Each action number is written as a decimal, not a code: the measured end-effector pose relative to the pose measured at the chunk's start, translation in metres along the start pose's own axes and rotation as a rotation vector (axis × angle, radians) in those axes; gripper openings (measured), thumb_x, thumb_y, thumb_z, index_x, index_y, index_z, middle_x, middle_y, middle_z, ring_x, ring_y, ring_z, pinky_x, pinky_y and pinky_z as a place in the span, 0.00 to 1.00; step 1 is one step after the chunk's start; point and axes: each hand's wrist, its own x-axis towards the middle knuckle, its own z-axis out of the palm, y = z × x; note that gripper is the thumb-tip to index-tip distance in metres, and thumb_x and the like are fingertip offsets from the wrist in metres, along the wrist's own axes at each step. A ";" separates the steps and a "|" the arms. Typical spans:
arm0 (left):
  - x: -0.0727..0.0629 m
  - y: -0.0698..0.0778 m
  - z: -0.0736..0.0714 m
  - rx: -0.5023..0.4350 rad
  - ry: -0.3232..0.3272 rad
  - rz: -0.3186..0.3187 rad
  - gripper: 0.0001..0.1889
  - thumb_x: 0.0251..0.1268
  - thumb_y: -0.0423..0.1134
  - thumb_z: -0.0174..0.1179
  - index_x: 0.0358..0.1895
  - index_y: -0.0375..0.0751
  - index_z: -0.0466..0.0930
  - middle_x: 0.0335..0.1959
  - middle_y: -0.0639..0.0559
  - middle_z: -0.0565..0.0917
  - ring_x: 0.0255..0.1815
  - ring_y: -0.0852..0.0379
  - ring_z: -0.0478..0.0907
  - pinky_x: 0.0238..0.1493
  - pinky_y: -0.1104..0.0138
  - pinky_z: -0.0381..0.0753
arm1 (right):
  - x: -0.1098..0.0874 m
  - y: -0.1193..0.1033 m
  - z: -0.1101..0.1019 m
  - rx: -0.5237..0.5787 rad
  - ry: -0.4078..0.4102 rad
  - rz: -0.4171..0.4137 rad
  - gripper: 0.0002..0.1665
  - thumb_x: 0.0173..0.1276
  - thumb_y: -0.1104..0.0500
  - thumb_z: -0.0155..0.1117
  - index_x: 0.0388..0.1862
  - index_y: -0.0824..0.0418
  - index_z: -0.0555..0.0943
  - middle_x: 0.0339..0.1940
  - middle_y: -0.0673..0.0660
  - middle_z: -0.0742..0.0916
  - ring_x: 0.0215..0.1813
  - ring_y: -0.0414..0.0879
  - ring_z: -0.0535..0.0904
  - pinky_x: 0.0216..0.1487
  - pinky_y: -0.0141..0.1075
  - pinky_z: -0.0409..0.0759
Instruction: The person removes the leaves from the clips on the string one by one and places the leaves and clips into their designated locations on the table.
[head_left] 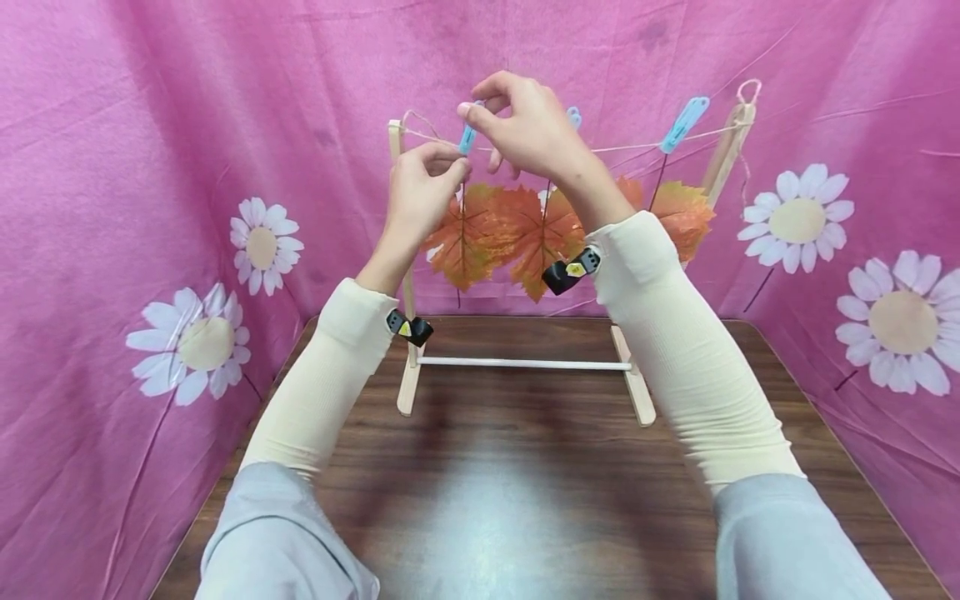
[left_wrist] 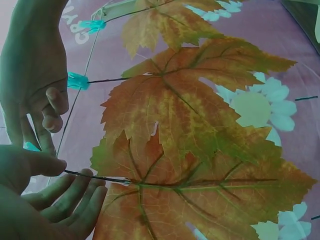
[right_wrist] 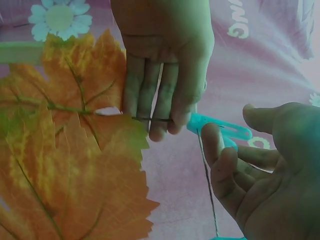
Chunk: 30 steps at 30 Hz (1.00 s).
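Observation:
My left hand pinches the dark stem of an orange artificial maple leaf between thumb and fingers, just below a blue clothespin. That clothespin stands upright on the string, its lower end at the stem's top. Around its upper end is my right hand; in the right wrist view the thumb stands apart from the clothespin and the fingers lie loosely bent beside it. Farther right, two more blue clothespins on the string hold leaves by their stems.
The string runs between two wooden posts of a rack with flat wooden feet and a white crossbar. It stands on a dark wooden table. Pink cloth with white daisies hangs behind and at both sides.

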 end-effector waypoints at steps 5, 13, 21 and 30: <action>0.002 -0.003 0.003 -0.091 0.001 0.018 0.08 0.73 0.32 0.63 0.46 0.31 0.88 0.36 0.45 0.91 0.35 0.64 0.86 0.42 0.73 0.85 | 0.001 0.001 0.005 0.028 0.027 -0.019 0.27 0.83 0.45 0.60 0.73 0.54 0.77 0.64 0.54 0.86 0.26 0.39 0.87 0.23 0.28 0.82; 0.000 -0.005 0.003 -0.210 -0.002 -0.013 0.06 0.74 0.29 0.61 0.40 0.30 0.87 0.27 0.52 0.88 0.30 0.62 0.87 0.40 0.70 0.92 | 0.001 0.001 0.008 0.071 0.044 0.002 0.29 0.80 0.45 0.64 0.73 0.56 0.77 0.66 0.57 0.86 0.24 0.37 0.85 0.23 0.28 0.82; 0.001 -0.004 0.003 -0.236 0.011 -0.007 0.07 0.74 0.29 0.62 0.43 0.27 0.88 0.28 0.52 0.89 0.30 0.62 0.88 0.40 0.68 0.92 | 0.004 0.002 0.008 0.178 0.095 0.032 0.24 0.77 0.50 0.70 0.65 0.59 0.81 0.56 0.55 0.89 0.18 0.38 0.82 0.17 0.26 0.76; 0.001 -0.004 0.002 -0.242 0.029 -0.006 0.05 0.72 0.28 0.63 0.40 0.32 0.88 0.26 0.54 0.88 0.29 0.63 0.87 0.39 0.69 0.92 | 0.005 0.001 0.008 0.202 0.112 0.070 0.21 0.74 0.51 0.74 0.60 0.58 0.82 0.40 0.46 0.87 0.14 0.39 0.76 0.14 0.27 0.73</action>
